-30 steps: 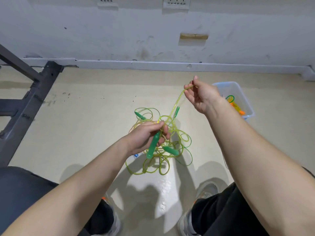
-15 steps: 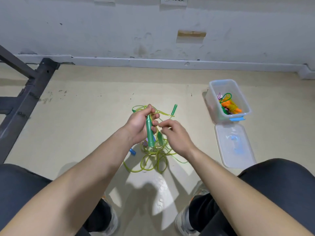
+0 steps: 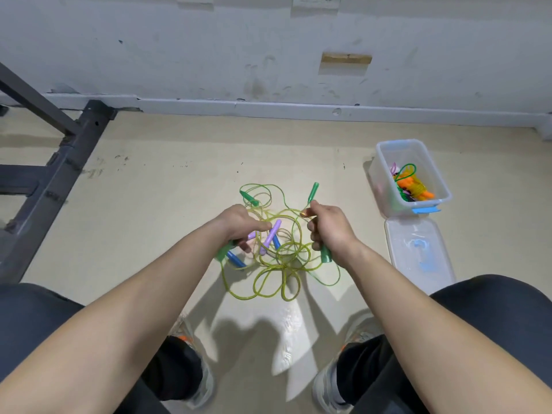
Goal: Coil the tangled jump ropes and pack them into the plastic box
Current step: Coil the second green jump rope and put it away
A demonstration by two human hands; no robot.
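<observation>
A tangle of yellow-green jump rope (image 3: 277, 273) lies on the floor between my feet, mixed with purple handles (image 3: 270, 236) and blue handles (image 3: 236, 259). My left hand (image 3: 239, 224) grips one green handle (image 3: 222, 253), whose end sticks out below the fist. My right hand (image 3: 327, 227) grips another green handle (image 3: 325, 255) and rope strands. Two more green handles (image 3: 313, 191) lie at the far side of the pile. The clear plastic box (image 3: 385, 186) stands to the right, with coiled orange and green ropes (image 3: 413, 186) inside.
The box's clear lid (image 3: 418, 252) with a blue latch lies flat on the floor just in front of the box. A dark metal frame (image 3: 59, 171) stands at the left. A white wall and baseboard (image 3: 298, 107) close off the far side. My knees frame the bottom.
My hands have moved apart, each now gripping a green handle: left to the left, right to the right. A second ago the right hand held rope up high.
</observation>
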